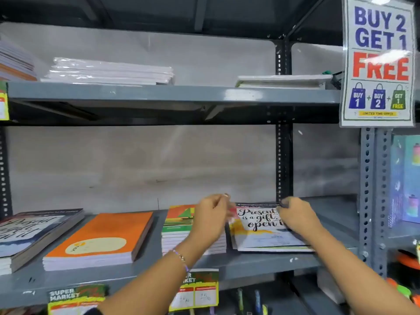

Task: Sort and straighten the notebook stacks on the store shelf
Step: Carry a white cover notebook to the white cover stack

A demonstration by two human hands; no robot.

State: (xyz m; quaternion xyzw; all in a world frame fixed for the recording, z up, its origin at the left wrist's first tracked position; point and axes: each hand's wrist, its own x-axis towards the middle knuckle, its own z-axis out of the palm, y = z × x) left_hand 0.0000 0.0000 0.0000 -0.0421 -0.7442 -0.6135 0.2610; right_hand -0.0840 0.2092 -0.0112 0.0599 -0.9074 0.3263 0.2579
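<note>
Several notebook stacks lie on the grey middle shelf (pixel 261 262). A stack with an orange cover (pixel 102 237) sits left of centre. A stack with a green and orange top (pixel 177 221) stands in the middle. At the right is a thin stack topped by a white cover with black script lettering (pixel 256 226). My left hand (pixel 212 214) hovers over the gap between the middle stack and the script stack, fingers loosely curled, holding nothing that I can see. My right hand (pixel 295 214) rests on the script stack's right side, fingers gripping its far right corner.
A slanted stack of dark-edged notebooks (pixel 29 233) lies at the far left. The upper shelf (pixel 172 94) carries wrapped white packs (pixel 109 71) and a flat pile (pixel 281 80). A "Buy 2 Get 1 Free" sign (pixel 378 62) hangs on the right upright. Price tags (pixel 195 289) hang from the shelf edge.
</note>
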